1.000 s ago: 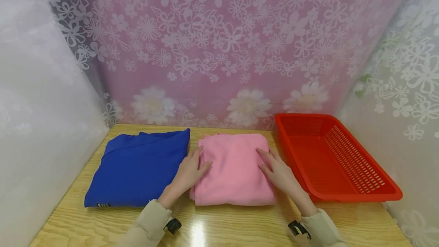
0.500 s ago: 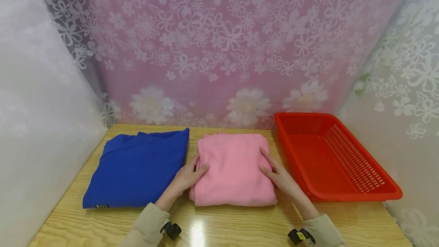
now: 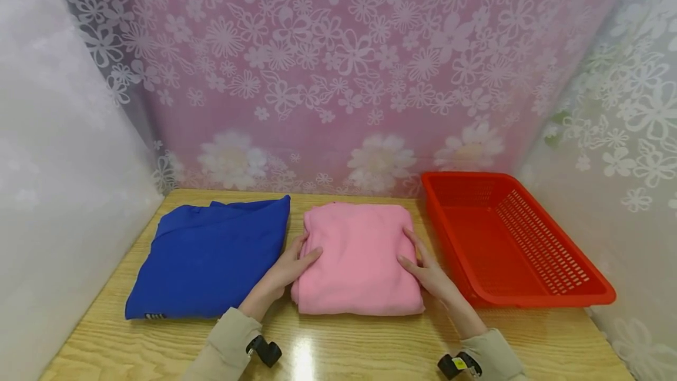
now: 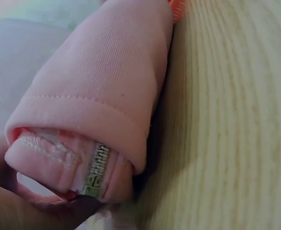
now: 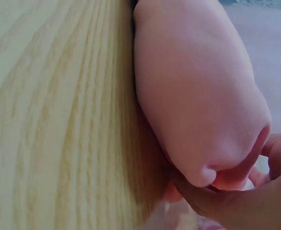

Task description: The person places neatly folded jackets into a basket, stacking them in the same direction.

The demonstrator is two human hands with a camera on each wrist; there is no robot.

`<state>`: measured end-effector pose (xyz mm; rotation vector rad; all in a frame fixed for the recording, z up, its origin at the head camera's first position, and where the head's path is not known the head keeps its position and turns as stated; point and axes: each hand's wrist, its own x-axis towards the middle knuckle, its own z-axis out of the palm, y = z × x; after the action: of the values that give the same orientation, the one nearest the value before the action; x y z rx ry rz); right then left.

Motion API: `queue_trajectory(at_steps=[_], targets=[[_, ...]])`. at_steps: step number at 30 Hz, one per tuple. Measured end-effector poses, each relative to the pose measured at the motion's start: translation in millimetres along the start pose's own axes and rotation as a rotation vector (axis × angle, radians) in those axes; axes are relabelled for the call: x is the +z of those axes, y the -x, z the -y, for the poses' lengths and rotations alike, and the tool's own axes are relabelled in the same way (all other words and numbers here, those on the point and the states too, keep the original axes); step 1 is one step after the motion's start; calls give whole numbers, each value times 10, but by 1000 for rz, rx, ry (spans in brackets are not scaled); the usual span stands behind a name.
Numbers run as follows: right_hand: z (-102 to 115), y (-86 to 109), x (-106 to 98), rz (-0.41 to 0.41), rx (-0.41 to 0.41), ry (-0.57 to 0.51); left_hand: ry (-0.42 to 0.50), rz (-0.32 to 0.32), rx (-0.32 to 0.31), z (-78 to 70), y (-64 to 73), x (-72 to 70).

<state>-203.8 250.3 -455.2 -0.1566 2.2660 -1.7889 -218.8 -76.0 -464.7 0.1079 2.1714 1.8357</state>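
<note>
A folded pink garment [image 3: 359, 263] lies flat in the middle of the wooden table in the head view. My left hand [image 3: 291, 266] grips its left side, thumb on top and fingers along the edge. Up close in the left wrist view, a metal zipper [image 4: 97, 167] shows among the folded layers beside the fingers. On the opposite side, my right hand [image 3: 431, 272] holds the right edge, its thumb over the top. The right wrist view has fingers [image 5: 198, 196] reaching under the rounded fold. A folded blue garment [image 3: 206, 263] lies left of the pink one.
To the right stands a red plastic basket [image 3: 460, 251] with slotted sides and nothing in it. Flower-patterned sheets [image 3: 338, 93] enclose the back and both sides of the wooden table [image 3: 349, 346].
Both hands have slid from the top of the pink garment toward its side edges and now grip them. The blue garment and basket have stayed in place.
</note>
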Motion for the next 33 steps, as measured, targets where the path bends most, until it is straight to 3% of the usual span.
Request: queue_trajectory(at_steps=[7,15,24,33], targets=[[1,32,41,1,112,-192,59,16,64,27,27,-3],[37,70,77,-26,150,-348,106,-2,103,-19,32,-40],[337,153,122,-74,142,-405,124,19,111,-193,123,-202],[551,214,76,3,86,-382,102,80,112,-385,192,-340]])
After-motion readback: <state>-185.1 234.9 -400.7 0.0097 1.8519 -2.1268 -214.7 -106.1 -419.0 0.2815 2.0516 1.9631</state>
